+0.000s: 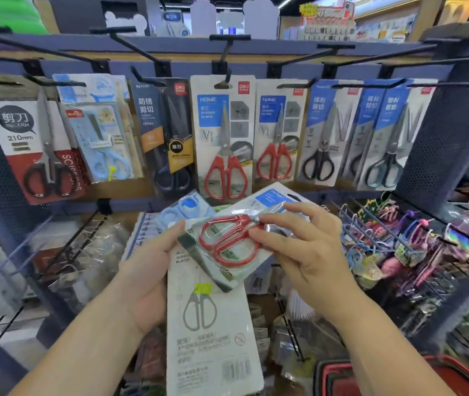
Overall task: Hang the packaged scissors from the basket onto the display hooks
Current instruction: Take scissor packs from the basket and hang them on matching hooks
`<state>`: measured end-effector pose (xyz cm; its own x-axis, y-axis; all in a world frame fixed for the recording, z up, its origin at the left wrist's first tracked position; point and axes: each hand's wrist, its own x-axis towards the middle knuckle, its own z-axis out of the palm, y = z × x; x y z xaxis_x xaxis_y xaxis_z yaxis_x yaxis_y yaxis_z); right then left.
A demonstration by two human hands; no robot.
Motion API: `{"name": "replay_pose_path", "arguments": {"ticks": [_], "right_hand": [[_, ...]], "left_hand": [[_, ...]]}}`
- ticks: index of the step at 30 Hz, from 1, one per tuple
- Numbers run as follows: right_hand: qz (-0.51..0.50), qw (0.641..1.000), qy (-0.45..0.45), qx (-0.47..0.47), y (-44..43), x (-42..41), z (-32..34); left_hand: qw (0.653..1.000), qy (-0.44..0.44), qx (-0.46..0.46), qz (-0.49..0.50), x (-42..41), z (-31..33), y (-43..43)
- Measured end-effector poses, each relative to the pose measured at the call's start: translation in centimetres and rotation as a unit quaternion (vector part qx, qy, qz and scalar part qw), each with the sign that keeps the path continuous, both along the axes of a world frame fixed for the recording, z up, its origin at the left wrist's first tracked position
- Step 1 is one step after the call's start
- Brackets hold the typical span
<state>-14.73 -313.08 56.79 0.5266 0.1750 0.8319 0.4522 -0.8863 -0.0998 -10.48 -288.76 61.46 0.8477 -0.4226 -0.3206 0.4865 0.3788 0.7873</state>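
Note:
My left hand (pixel 150 270) grips a stack of packaged scissors; the one facing me shows its white printed back (pixel 210 332), and a light blue pair (pixel 183 208) peeks out behind. My right hand (pixel 304 247) pinches a pack of red-handled scissors (pixel 229 241) lying tilted across the stack, its blue label end pointing up right. Above, black display hooks (pixel 227 52) carry rows of packs, among them matching red-handled scissors (pixel 223 138). The red basket (pixel 342 375) sits at the lower right.
Dark perforated side panels (pixel 442 138) frame the hook row. Lower hooks at the right hold colourful small accessories (pixel 399 244). Bagged goods (pixel 84 252) hang at the lower left. Upper hooks at the far left and right stick out toward me.

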Motion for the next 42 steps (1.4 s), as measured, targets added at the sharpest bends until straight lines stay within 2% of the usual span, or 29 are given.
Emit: {"name": "replay_pose_path", "arguments": {"ticks": [3,8,10,12,13,14,16,17,18,19,21,26,30,34,38,42], "right_hand": [[-0.025,1.000,-0.005,0.008,-1.1,-0.7,-0.5],[-0.047,0.999,-0.006,0.009,-1.4,-1.3,-1.4],[-0.065,0.997,0.003,0.051,-1.4,-1.8,-1.5],[-0.089,0.981,0.044,0.168,-0.8,-2.3,-1.2],[-0.087,0.953,0.071,0.280,-0.4,-2.4,-1.0],[-0.068,0.900,0.092,0.420,0.2,-2.6,-0.3],[0.030,0.729,0.123,0.672,0.9,-2.5,1.4],[0.093,0.655,0.146,0.735,0.9,-2.3,2.0],[0.137,0.615,0.166,0.759,1.0,-2.0,2.7],[0.163,0.600,0.177,0.762,1.1,-1.7,3.4],[0.180,0.599,0.170,0.762,1.5,-0.8,4.6],[0.193,0.641,0.151,0.727,2.4,1.6,7.3],[0.232,0.689,0.160,0.668,2.5,2.6,9.9],[0.249,0.706,0.167,0.641,3.6,3.8,11.2],[0.259,0.727,0.179,0.610,3.9,4.3,11.2],[0.253,0.784,0.195,0.533,3.3,4.0,11.5]], "left_hand": [[1.000,0.015,-0.004,-0.021,-0.2,-0.2,-0.6],[0.999,-0.017,-0.011,-0.025,-0.8,-1.0,-2.5],[0.999,-0.032,-0.017,-0.027,-0.9,-1.3,-2.8],[0.998,-0.056,-0.019,-0.032,-1.1,-1.5,-3.0],[0.997,-0.067,-0.016,-0.029,-1.1,-1.5,-3.1],[0.997,-0.077,-0.012,-0.024,-1.2,-1.5,-3.1],[0.995,-0.099,-0.004,-0.010,-1.0,-1.4,-3.0],[0.993,-0.116,0.001,-0.004,-0.9,-1.3,-2.9],[0.991,-0.132,0.009,-0.002,-0.9,-1.2,-2.8],[0.989,-0.147,0.022,-0.002,-0.9,-1.1,-2.7],[0.986,-0.163,0.029,0.002,-1.1,-1.1,-2.6],[0.983,-0.174,-0.012,0.049,-1.6,-0.1,-2.5],[0.980,-0.167,-0.038,0.100,-1.6,0.7,-2.1],[0.978,-0.139,-0.065,0.142,-1.3,1.1,-1.8],[0.974,-0.110,-0.045,0.193,-0.2,0.6,-0.8],[0.961,-0.120,-0.008,0.247,1.0,0.7,0.8]]}}
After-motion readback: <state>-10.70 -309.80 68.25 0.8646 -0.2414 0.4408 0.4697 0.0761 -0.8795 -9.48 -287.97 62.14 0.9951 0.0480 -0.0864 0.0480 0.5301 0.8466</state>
